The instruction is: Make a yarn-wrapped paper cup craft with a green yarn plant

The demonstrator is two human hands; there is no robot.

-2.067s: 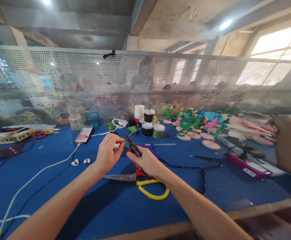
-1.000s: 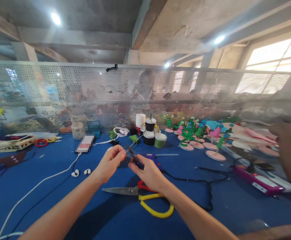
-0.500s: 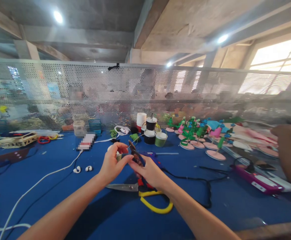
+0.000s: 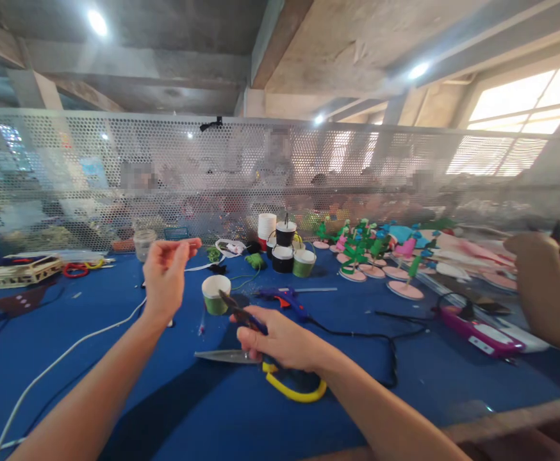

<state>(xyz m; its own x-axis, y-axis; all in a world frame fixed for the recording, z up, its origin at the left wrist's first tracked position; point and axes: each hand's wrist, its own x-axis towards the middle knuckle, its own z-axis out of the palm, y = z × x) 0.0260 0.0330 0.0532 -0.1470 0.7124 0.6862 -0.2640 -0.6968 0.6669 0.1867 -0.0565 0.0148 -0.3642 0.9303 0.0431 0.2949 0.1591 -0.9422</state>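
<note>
My right hand is low over the blue table, closed round small dark-handled pliers whose tip points up and left. My left hand is raised to the left, apart from the pliers, with thumb and forefinger pinched together; what they hold is too thin to make out. A green paper cup stands on the table between the two hands. Large scissors with a yellow handle loop lie under my right hand.
A blue glue gun with a black cord lies behind the cup. Small buckets and foam flower crafts stand further back. On the right are a purple power strip and another person's hand. A white cable runs left. A mesh screen closes the back.
My left hand has left the pliers and risen up and left. The green cup now stands on the table. My right hand has dropped with the pliers towards the scissors.
</note>
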